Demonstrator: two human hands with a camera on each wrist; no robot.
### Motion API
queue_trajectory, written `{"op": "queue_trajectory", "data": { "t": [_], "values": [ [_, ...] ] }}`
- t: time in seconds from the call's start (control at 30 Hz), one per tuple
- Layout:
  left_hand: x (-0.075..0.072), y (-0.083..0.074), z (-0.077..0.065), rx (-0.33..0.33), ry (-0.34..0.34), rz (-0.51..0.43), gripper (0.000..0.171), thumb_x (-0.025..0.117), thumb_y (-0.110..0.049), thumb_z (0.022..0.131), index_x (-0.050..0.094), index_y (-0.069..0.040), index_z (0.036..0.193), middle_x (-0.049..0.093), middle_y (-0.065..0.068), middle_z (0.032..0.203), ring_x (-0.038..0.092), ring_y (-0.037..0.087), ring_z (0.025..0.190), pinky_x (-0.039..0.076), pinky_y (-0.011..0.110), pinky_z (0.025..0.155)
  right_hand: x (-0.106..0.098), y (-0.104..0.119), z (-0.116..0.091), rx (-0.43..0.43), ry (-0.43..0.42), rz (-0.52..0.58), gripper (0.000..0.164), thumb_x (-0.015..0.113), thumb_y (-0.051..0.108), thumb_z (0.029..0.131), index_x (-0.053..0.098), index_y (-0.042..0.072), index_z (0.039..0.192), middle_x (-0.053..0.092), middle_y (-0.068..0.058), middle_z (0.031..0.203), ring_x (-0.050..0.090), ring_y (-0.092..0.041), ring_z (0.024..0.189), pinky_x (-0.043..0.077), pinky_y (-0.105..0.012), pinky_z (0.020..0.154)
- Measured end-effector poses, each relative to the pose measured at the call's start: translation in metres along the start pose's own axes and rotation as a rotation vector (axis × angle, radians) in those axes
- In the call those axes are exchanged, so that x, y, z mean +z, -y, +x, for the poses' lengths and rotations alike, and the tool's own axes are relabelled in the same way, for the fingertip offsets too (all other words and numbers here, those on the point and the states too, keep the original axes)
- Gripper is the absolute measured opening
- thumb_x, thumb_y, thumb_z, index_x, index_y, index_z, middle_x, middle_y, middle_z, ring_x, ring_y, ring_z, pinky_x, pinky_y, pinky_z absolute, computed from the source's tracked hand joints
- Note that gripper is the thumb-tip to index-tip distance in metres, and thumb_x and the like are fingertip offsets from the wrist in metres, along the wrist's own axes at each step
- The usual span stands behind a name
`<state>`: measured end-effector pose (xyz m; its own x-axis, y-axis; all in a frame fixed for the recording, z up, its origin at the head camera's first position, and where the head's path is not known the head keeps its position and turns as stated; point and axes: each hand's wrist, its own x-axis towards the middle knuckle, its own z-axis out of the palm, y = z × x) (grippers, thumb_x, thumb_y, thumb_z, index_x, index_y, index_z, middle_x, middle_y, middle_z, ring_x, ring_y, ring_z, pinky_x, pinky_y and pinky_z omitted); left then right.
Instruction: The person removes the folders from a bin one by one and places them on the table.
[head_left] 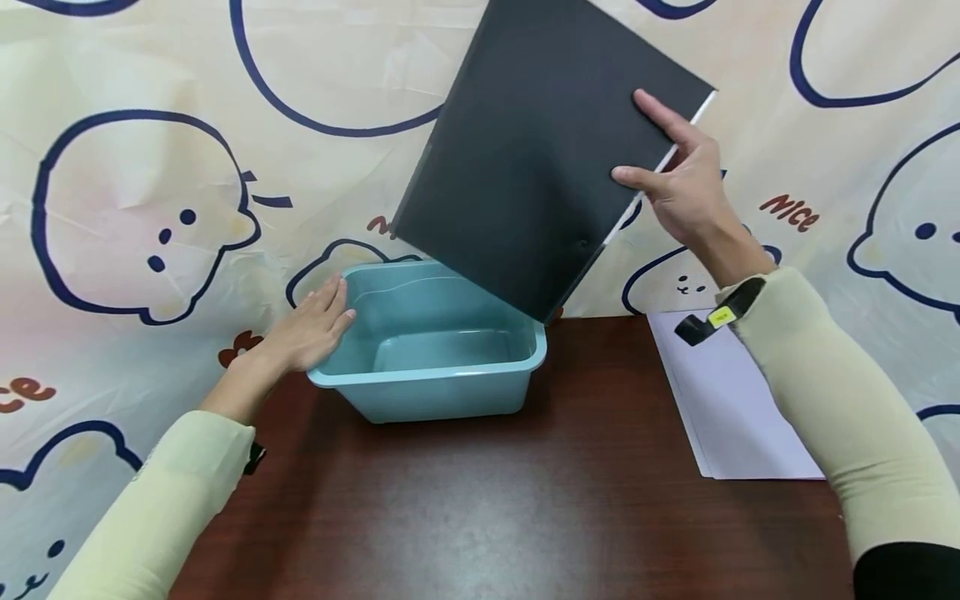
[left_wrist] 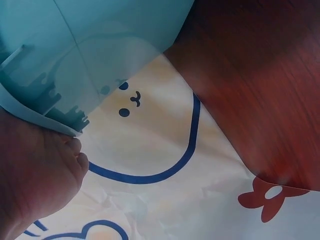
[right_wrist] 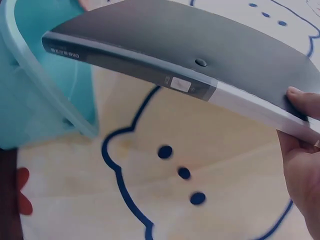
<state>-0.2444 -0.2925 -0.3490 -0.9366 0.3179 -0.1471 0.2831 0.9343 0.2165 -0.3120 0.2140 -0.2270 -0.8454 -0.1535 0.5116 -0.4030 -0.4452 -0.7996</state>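
My right hand [head_left: 686,179] grips a black file folder [head_left: 540,158] by its spine, with the thumb and index finger against the near cover. The folder is tilted above the right back part of a light-blue plastic basin [head_left: 442,398]. In the right wrist view, the spine [right_wrist: 140,70] shows a dark section with a small white label and a white section near the hand. My left hand [head_left: 309,329] rests on the basin's left rim with its fingers fairly straight. The visible part of the basin's floor is bare; the folder hides the back right rim.
A dark brown wooden table [head_left: 480,508] lies under the basin. White paper sheets [head_left: 738,417] lie at the table's right edge, partly beneath my right forearm. A cream cloth [head_left: 150,242] with cartoon bears and the word "nice" spreads behind and around the table.
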Motion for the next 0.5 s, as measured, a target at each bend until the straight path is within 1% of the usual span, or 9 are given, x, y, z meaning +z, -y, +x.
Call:
{"op": "queue_trajectory", "data": {
  "t": [0.1,0.17,0.27,0.33,0.5],
  "values": [
    [-0.001,0.002,-0.002,0.003,0.000,0.008,0.075,0.026,-0.042,0.116,-0.005,0.005,0.165,-0.010,0.026,0.175,-0.006,0.047,0.162,0.003,0.064,0.129,-0.012,0.013,-0.003,0.035,-0.052,0.062,0.084,0.065,-0.036,0.079,0.059,0.008,0.151,0.039,-0.012,0.163,0.045,-0.035,0.149,0.055,-0.039,0.101],
    [-0.002,0.003,-0.003,0.004,-0.001,0.014,0.075,0.026,-0.042,0.116,-0.005,0.006,0.165,-0.009,0.026,0.175,-0.006,0.047,0.161,0.003,0.064,0.129,-0.020,0.022,-0.005,0.057,-0.080,0.083,0.086,0.066,-0.036,0.079,0.058,0.009,0.152,0.038,-0.010,0.164,0.043,-0.034,0.150,0.055,-0.039,0.099],
    [-0.003,0.006,-0.004,0.003,0.001,0.014,0.075,0.026,-0.041,0.116,-0.005,0.006,0.165,-0.009,0.027,0.175,-0.005,0.048,0.161,0.003,0.064,0.129,-0.034,0.033,-0.010,0.083,-0.098,0.072,0.087,0.066,-0.035,0.080,0.056,0.010,0.154,0.035,-0.006,0.167,0.040,-0.032,0.153,0.056,-0.038,0.097],
    [-0.003,0.007,-0.005,0.001,0.003,0.006,0.074,0.027,-0.040,0.116,-0.005,0.006,0.165,-0.010,0.026,0.175,-0.005,0.047,0.161,0.003,0.064,0.129,-0.042,0.039,-0.013,0.095,-0.101,0.062,0.087,0.066,-0.035,0.080,0.056,0.010,0.154,0.034,-0.006,0.168,0.038,-0.031,0.154,0.056,-0.037,0.097],
    [-0.003,0.009,-0.007,0.000,0.013,-0.006,0.074,0.029,-0.036,0.116,-0.007,0.006,0.165,-0.013,0.026,0.174,-0.007,0.047,0.161,0.001,0.064,0.129,-0.062,0.051,-0.023,0.125,-0.112,0.030,0.083,0.066,-0.032,0.083,0.056,0.010,0.154,0.033,-0.005,0.168,0.039,-0.029,0.154,0.056,-0.036,0.095]
  ]
}}
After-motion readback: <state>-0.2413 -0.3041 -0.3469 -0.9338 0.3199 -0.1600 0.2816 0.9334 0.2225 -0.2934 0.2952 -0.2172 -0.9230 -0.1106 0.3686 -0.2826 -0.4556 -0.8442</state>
